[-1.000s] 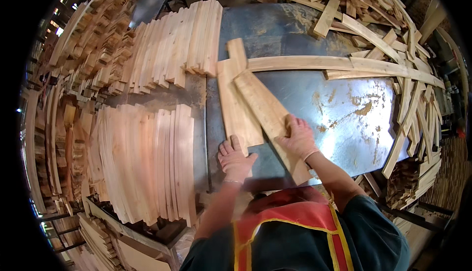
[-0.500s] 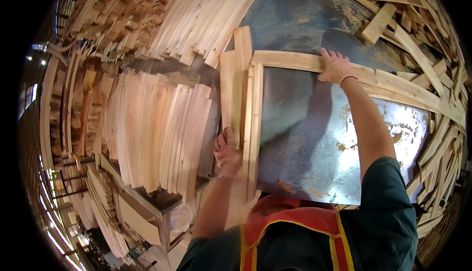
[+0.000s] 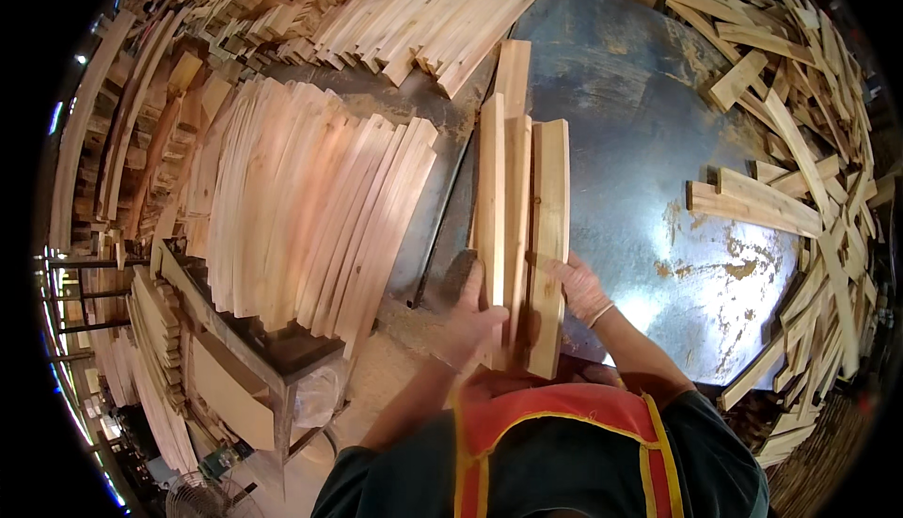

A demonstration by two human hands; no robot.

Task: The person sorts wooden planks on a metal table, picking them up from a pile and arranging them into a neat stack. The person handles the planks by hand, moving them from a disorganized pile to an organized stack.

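Several light wooden boards stand on edge or lie side by side along the left edge of the metal table, pointing away from me. My left hand (image 3: 477, 322) grips the left wooden boards (image 3: 493, 208), its thumb across the nearest face; some of its fingers are hidden on the far side. My right hand (image 3: 580, 290) holds the right edge of the rightmost wooden board (image 3: 548, 236), with its fingertips partly out of sight. Another board (image 3: 513, 67) sticks out beyond the far ends of these.
The metal tabletop (image 3: 611, 123) is worn and rusty in patches. Stacked boards (image 3: 282, 198) fill the left side, with another stack (image 3: 433, 20) farther off. A loose heap of offcuts (image 3: 790, 133) covers the right side. Two short boards (image 3: 752, 200) jut from it.
My right hand has come back from the far cross-lying board to the boards near my left hand. A board now lies lengthwise there. My view has shifted slightly.
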